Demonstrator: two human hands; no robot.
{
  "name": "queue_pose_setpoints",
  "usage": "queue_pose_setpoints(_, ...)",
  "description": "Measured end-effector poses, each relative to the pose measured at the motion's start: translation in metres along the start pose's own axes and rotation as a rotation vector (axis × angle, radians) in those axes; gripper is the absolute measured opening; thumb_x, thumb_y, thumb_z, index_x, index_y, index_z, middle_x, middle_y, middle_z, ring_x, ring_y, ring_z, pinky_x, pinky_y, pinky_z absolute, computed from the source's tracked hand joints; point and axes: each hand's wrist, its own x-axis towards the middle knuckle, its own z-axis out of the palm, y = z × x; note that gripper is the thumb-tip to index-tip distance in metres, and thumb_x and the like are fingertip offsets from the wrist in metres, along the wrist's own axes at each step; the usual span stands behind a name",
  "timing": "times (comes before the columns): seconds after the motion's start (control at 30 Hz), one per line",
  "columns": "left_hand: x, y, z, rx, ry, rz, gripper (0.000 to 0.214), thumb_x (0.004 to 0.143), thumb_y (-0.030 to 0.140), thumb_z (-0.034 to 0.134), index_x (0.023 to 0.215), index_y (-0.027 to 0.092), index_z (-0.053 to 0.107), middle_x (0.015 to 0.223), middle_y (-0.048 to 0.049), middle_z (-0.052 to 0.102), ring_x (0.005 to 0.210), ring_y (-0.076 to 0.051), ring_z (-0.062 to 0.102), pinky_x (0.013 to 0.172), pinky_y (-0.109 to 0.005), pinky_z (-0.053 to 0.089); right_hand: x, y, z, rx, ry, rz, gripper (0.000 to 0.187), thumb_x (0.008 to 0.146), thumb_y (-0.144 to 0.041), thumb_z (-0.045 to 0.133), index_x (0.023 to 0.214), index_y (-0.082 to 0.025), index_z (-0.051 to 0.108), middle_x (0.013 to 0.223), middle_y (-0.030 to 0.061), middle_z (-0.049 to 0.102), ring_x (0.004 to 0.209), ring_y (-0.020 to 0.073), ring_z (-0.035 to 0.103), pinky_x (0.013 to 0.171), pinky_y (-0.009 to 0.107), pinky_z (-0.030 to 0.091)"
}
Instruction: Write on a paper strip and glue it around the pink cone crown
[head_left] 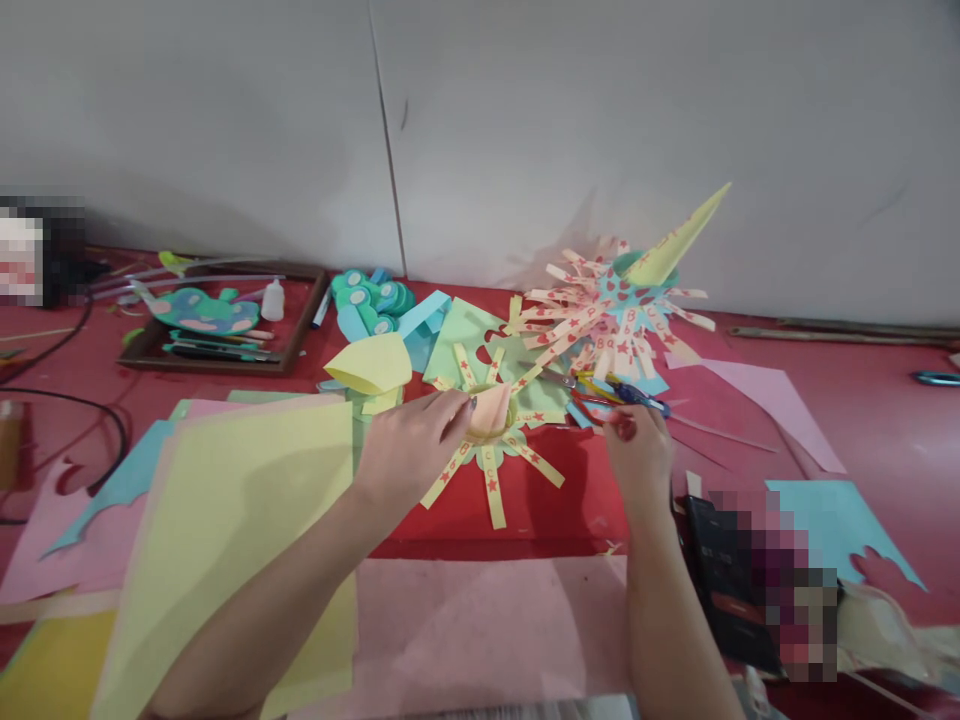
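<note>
My left hand [412, 440] is closed on a paper craft [491, 480], with thumb and fingers at its folded peach middle. Pale yellow strips with red letters and stars spread out around that middle. To the right, my right hand [641, 450] is closed, its fingertips at the red handle of a pair of scissors [589, 395]. The scissors' blades point left toward the craft. Yellow and blue handles [637, 393] lie just beyond my right fingers, partly overlapped. Behind the craft is a light green sheet [457, 335] with cut-outs.
A finished-looking strip craft with a tall yellow cone [686, 240] stands against the wall. At the back left are a brown tray [300, 330] and teal paper pieces [371, 305]. Yellow sheets [255, 530] lie stacked at left; a black phone [727, 580] lies at right.
</note>
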Motion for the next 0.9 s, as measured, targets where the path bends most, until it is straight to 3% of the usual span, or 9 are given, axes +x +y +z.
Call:
queue_pose_setpoints(0.13,0.003,0.002,0.007,-0.228,0.036,-0.032,0.02,0.088,0.023,0.044,0.096,0.02,0.062,0.079,-0.001,0.064,0.062,-0.008,0.057,0.051,-0.017,0.039,-0.01,-0.021,-0.022,0.132,0.016,-0.009,0.025,0.075,-0.033,0.05,0.09,-0.018,0.063,0.085,0.0065,0.061,0.069,0.0164,0.053,0.067,0.03,0.044)
queue_pose_setpoints(0.2,0.005,0.004,0.011,-0.333,0.063,-0.046,0.021,0.088,0.022,0.045,0.102,0.02,0.06,0.084,-0.002,0.062,0.068,-0.008,0.058,0.058,-0.017,0.044,-0.012,-0.034,-0.029,0.167,0.033,-0.021,0.027,0.079,-0.039,0.051,0.089,-0.018,0.064,0.087,0.007,0.062,0.077,0.0181,0.055,0.073,0.032,0.044)
queue_pose_setpoints(0.3,0.009,0.004,0.013,-0.43,0.052,-0.081,0.02,0.087,0.021,0.048,0.101,0.02,0.061,0.091,-0.0022,0.061,0.074,-0.008,0.059,0.065,-0.018,0.047,-0.008,-0.052,-0.036,0.29,0.052,-0.038,0.031,0.083,-0.043,0.048,0.078,-0.017,0.064,0.08,0.0061,0.062,0.079,0.018,0.057,0.076,0.033,0.044)
queue_pose_setpoints(0.43,0.018,0.007,0.01,-0.498,0.011,-0.134,0.018,0.085,0.022,0.052,0.099,0.022,0.063,0.096,-0.0017,0.061,0.08,-0.01,0.059,0.07,-0.021,0.049,0.004,-0.073,-0.038,0.51,0.119,-0.028,0.045,0.089,-0.049,0.035,0.079,-0.017,0.066,0.085,0.0055,0.059,0.079,0.0152,0.057,0.074,0.031,0.045)
queue_pose_setpoints(0.53,0.023,0.011,0.017,-0.513,-0.002,-0.104,0.017,0.084,0.025,0.055,0.099,0.023,0.063,0.099,-0.0018,0.061,0.088,-0.011,0.059,0.075,-0.022,0.049,0.008,-0.082,-0.03,0.692,0.04,0.091,0.057,0.089,-0.055,0.026,0.08,-0.016,0.066,0.052,-0.0023,0.045,0.052,0.0108,0.049,0.054,0.025,0.042)
queue_pose_setpoints(0.63,0.022,0.013,0.03,-0.501,-0.006,-0.068,0.015,0.085,0.027,0.055,0.096,0.022,0.064,0.098,-0.0019,0.062,0.093,-0.012,0.058,0.076,-0.023,0.048,0.001,-0.082,-0.016,0.845,-0.073,0.159,0.051,0.088,-0.056,0.032,0.092,-0.016,0.064,0.041,-0.0086,0.031,0.037,0.008,0.035,0.042,0.022,0.034)
queue_pose_setpoints(0.7,0.019,0.011,0.038,-0.472,0.009,-0.033,0.013,0.085,0.028,0.055,0.092,0.023,0.065,0.097,-0.0017,0.063,0.093,-0.013,0.058,0.08,-0.025,0.047,-0.013,-0.078,-0.004,0.871,-0.111,0.146,0.044,0.089,-0.052,0.035,0.098,-0.017,0.061,0.047,-0.0065,0.043,0.039,0.0077,0.039,0.042,0.022,0.034)
queue_pose_setpoints(0.77,0.016,0.01,0.043,-0.449,0.02,0.025,0.012,0.085,0.029,0.055,0.089,0.022,0.064,0.097,-0.0017,0.064,0.094,-0.015,0.058,0.084,-0.028,0.046,-0.032,-0.073,0.007,0.856,-0.134,0.095,0.035,0.088,-0.046,0.041,0.104,-0.02,0.058,0.07,-0.0014,0.057,0.048,0.0078,0.047,0.05,0.024,0.042)
queue_pose_setpoints(0.9,0.013,0.01,0.045,-0.45,-0.032,0.094,0.013,0.085,0.028,0.055,0.094,0.021,0.061,0.1,-0.0022,0.066,0.098,-0.016,0.058,0.087,-0.031,0.045,-0.066,-0.062,0.026,0.79,-0.176,-0.041,0.024,0.089,-0.036,0.042,0.104,-0.022,0.054,0.09,0.0034,0.057,0.073,0.0122,0.054,0.065,0.028,0.046)
